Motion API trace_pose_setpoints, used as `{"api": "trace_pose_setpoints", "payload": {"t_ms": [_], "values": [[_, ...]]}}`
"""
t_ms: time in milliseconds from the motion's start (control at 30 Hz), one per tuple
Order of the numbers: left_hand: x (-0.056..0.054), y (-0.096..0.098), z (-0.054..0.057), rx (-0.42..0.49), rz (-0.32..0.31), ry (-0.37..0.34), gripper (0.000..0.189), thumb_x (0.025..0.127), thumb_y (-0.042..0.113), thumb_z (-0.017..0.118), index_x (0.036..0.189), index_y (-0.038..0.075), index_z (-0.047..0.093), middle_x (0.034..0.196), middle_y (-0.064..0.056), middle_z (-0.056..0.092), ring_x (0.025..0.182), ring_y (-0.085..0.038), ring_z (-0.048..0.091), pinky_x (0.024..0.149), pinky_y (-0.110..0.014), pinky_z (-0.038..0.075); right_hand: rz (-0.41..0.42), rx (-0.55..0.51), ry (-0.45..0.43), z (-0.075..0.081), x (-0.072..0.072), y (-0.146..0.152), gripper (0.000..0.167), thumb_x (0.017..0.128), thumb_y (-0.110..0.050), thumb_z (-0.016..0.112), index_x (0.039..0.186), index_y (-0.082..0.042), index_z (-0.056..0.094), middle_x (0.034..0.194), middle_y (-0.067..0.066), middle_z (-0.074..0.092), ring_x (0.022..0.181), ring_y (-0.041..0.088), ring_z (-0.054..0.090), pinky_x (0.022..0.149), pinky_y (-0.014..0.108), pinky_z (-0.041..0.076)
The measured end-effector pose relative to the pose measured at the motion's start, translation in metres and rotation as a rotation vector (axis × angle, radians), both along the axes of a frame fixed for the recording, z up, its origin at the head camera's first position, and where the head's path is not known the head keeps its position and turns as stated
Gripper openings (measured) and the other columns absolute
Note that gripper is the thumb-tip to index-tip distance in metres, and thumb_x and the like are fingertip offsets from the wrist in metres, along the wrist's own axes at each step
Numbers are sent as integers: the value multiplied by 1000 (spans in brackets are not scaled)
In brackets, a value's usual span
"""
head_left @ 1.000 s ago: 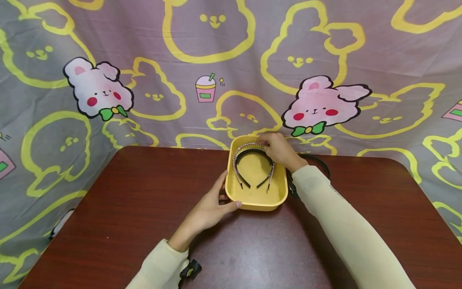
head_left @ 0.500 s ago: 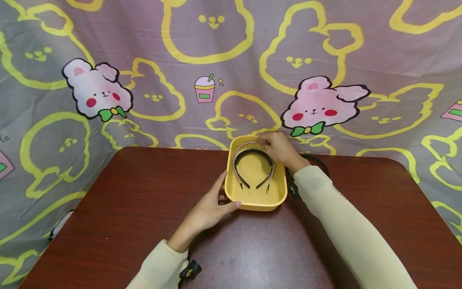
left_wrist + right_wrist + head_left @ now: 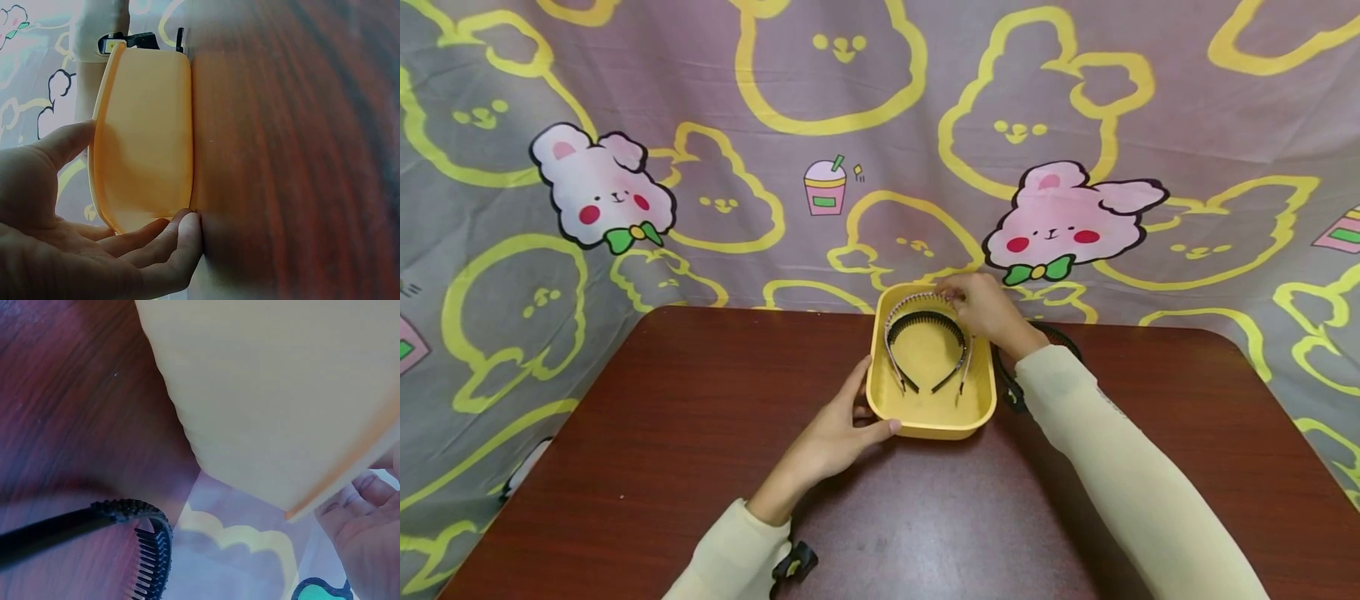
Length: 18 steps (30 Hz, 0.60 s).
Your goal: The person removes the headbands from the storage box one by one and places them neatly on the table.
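A yellow plastic box [image 3: 931, 417] stands on the table. Lying in it are a black toothed headband [image 3: 917, 317] and, around that one, a thin pinkish-silver headband [image 3: 892, 315]. My left hand [image 3: 835, 433] grips the box's near left corner, thumb at the rim and fingers along the side; the left wrist view shows the fingers [image 3: 159, 247] against the wall. At the far right corner my right hand [image 3: 988, 310] reaches over the rim and pinches the pinkish headband near its top. In the right wrist view the box hides my fingertips.
Another black toothed headband [image 3: 153, 540] lies on the table just right of the box, partly under my right forearm in the head view. A patterned cloth [image 3: 880, 167] hangs behind the brown table [image 3: 715, 375], close to the box's far side.
The pinkish headband's right leg has shifted slightly right, away from the black headband's leg. My right hand has moved a little to the right. The left hand and box stay in place.
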<state>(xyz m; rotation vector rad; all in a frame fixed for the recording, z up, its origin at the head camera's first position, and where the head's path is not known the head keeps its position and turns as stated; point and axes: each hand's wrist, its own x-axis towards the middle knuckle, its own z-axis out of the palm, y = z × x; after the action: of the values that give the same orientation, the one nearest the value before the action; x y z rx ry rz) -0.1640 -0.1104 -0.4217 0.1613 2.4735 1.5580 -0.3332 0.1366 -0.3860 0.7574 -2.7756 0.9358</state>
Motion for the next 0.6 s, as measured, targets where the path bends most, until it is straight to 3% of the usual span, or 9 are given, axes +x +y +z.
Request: {"api": "trace_pose_setpoints", "payload": {"t_ms": [600], "values": [[2, -1, 0, 20, -17, 19, 99, 93, 26, 81, 169, 28, 17, 139, -18, 65, 123, -30, 67, 93, -41, 58, -1, -36, 27, 12, 10, 8, 38, 95, 13, 52, 118, -3, 79, 111, 19, 76, 101, 33, 68, 87, 46, 55]]}}
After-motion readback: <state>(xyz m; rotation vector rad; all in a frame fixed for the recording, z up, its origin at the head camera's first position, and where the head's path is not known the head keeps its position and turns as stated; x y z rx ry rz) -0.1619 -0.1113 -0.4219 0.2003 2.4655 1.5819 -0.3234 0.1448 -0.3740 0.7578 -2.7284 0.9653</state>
